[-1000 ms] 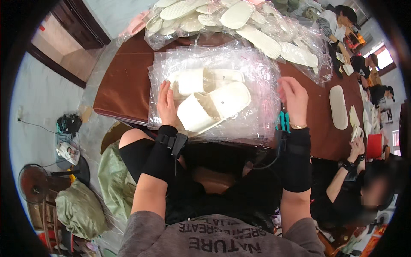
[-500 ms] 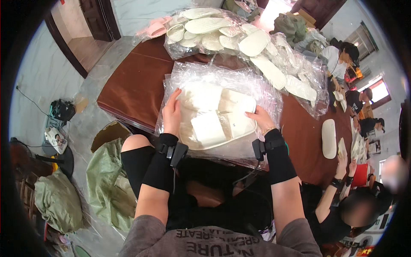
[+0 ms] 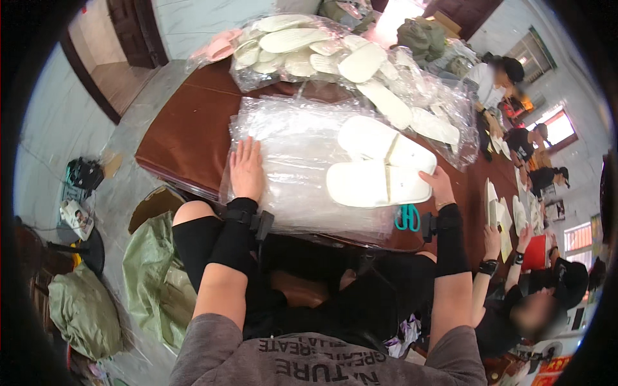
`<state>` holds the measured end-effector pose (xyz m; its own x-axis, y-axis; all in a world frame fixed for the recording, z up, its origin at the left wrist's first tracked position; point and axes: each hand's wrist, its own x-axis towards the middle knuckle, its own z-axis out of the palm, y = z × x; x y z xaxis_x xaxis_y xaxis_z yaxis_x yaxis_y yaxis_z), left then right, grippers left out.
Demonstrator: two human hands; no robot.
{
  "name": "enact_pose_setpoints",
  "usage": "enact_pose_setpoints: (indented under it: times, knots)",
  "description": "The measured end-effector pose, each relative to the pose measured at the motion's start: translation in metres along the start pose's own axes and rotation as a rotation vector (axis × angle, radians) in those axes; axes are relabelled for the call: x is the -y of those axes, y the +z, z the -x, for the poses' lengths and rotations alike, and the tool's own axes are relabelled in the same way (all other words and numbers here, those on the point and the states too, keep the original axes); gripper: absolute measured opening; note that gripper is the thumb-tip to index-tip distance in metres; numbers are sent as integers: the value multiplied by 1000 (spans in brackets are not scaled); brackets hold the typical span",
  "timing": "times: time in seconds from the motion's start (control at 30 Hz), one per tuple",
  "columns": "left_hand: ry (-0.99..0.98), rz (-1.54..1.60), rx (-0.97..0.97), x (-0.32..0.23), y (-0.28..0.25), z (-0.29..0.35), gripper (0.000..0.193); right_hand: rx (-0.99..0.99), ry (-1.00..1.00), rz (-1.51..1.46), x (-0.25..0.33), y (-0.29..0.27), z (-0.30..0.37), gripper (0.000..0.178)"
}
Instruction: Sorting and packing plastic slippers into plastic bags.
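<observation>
White slippers, right grip on their edge, have open tabletop rightward.

Left hand: palm down, flat, fingers extended toward the surface's far edge. Right hand: fingers bent inward, gripping. Forearms: two, reaching over the near edge.

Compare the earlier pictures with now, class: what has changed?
The pair of flat white slippers moved right across the stack of clear plastic bags, the right hand still holding their right end. The left hand, earlier beside them, lies flat on the bags. The plastic-wrapped pile of off-white slippers stayed put.
</observation>
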<state>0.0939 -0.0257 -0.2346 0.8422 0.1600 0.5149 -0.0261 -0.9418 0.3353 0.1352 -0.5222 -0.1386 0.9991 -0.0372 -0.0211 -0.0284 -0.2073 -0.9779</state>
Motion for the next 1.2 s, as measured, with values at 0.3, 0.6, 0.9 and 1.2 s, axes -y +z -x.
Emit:
enact_pose_setpoints:
  times: [0.3,0.6,0.9,1.2]
  knots:
    - [26,-117,46,10,1,4,38,-424,1,43,12,-156,54,36]
    - [40,-67,0,8,1,1,36,-573,10,-182,-35,-178,91,34]
    - [0,32,3,2,1,1,34,-592,-1,-487,-28,-179,76,42]
    - [10,60,-10,9,3,2,26,-92,32,-567,33,92,60,32]
